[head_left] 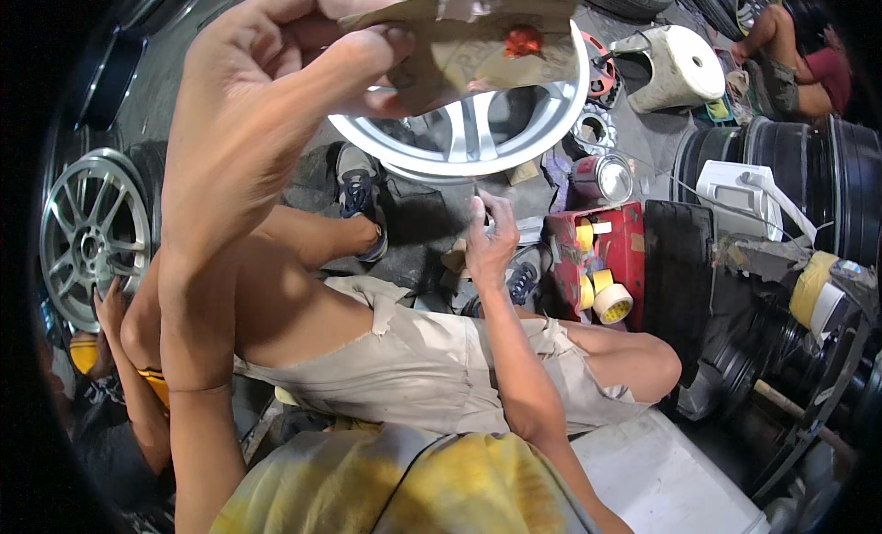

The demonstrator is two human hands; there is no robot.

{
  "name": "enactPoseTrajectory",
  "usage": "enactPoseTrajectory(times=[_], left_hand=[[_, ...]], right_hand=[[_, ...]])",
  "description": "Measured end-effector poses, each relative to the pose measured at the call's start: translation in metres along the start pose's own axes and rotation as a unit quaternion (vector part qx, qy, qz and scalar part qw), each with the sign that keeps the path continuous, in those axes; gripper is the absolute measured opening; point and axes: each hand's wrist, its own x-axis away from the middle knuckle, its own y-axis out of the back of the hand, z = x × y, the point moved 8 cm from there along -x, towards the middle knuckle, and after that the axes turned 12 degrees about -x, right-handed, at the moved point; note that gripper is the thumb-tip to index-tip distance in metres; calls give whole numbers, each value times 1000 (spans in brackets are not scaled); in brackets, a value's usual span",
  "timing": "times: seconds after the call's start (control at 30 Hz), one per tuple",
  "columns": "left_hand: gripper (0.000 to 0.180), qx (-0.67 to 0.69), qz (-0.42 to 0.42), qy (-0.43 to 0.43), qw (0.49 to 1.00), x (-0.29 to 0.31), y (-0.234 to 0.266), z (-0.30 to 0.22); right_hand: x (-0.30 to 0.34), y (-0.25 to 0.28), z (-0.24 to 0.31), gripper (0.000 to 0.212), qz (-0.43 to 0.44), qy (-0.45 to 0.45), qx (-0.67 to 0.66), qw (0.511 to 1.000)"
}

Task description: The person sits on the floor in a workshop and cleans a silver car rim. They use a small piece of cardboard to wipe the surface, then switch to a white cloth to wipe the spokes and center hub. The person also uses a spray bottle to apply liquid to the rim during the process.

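My left hand (266,102) is raised close at the upper left, its thumb and fingers closed on the edge of a flat piece of brown card (432,70). A shiny red blob (523,42) sits on the card's face. Behind the card lies a silver alloy wheel (457,134), partly covered by it. Lower down, just in front of the wheel's near rim, my right hand (493,236) is closed in a pinch with thumb and fingertips together. Something thin and dark seems to stick up from those fingertips, too small to name.
A red bin (637,258) with tape rolls (612,303) stands right of my right hand, near a metal can (604,178). Beyond are a white stool (675,67) and black wheel barrels (781,153). Another person's hand (111,306) touches a multi-spoke wheel (90,245) at left; another person (799,70) sits far right.
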Motion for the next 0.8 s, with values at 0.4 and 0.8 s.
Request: enactPoseTrajectory(times=[0.4, 0.8], left_hand=[[15, 31, 0, -22, 999, -2, -8, -12], [16, 35, 15, 3, 999, -6, 0, 2]], right_hand=[[-20, -13, -45, 18, -22, -73, -164, 984], [-9, -32, 11, 14, 26, 58, -56, 996]])
